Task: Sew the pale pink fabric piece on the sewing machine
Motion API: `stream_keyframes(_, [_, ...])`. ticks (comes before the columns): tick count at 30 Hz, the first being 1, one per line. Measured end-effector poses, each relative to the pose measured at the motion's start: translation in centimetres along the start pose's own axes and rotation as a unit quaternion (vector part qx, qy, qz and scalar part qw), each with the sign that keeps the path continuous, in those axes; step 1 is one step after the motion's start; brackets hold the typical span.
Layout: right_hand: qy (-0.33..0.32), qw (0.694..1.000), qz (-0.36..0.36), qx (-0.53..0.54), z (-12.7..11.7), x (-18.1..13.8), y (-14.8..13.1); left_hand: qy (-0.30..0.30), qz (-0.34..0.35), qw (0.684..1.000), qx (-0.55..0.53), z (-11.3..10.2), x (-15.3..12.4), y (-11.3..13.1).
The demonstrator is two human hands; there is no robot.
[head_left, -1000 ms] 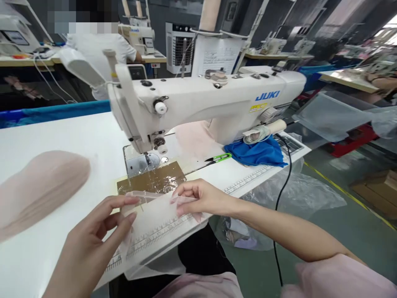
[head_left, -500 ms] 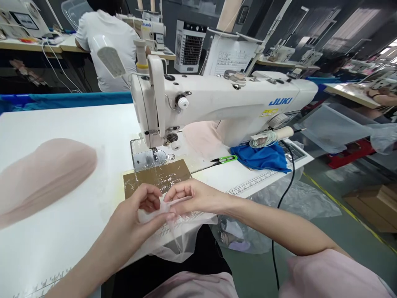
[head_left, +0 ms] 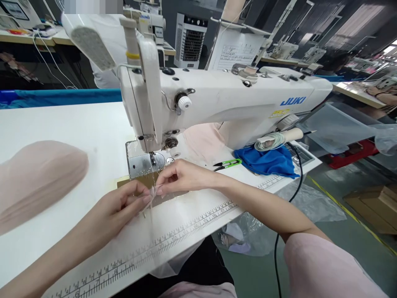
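Note:
My left hand (head_left: 128, 205) and my right hand (head_left: 181, 178) meet in front of the sewing machine (head_left: 223, 91), each pinching the thin sheer fabric (head_left: 151, 203). The fabric hangs from the fingertips over the table's front edge towards my lap. Just behind the hands are the needle and the metal needle plate (head_left: 136, 164). Partly covered by my hands, a brown sheet (head_left: 167, 198) lies on the table before the plate. Green-handled thread snips (head_left: 228, 163) lie to the right of my right hand.
A folded sheer pinkish fabric piece (head_left: 46, 174) lies on the left of the white table. Under the machine arm is pale pink fabric (head_left: 206, 140). Blue cloth (head_left: 268, 159) and a cord-wound roll (head_left: 279, 138) sit at right. A black cable (head_left: 291, 198) hangs beside the table.
Both hands have moved forward, nearer the needle, carrying the sheer fabric with them. Less of the fabric hangs over my lap, and the ruler printed along the table edge shows more.

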State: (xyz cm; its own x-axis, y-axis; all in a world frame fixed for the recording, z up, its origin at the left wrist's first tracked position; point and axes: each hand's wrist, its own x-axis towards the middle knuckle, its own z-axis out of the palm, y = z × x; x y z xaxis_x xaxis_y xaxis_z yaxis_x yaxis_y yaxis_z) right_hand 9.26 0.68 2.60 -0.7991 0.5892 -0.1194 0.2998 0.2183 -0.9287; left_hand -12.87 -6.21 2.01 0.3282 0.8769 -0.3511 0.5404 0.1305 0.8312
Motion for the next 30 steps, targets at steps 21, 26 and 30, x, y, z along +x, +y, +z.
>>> stream_keyframes(21, [0.136, 0.991, -0.016, 0.007, 1.7, 0.6, 1.1, 0.157, 0.083, 0.973, 0.148, 0.2, 1.5, -0.9])
stream_keyframes(26, [0.201, 0.965, -0.130, -0.102, 2.3, 0.6, 1.8, 0.161, 0.101, 0.970, 0.152, 0.4, 1.4, -1.0])
stream_keyframes(30, [0.204, 0.963, -0.138, -0.111, 2.7, 0.6, 1.9, 0.190, 0.102, 0.964, 0.159, 0.6, 1.2, -0.8])
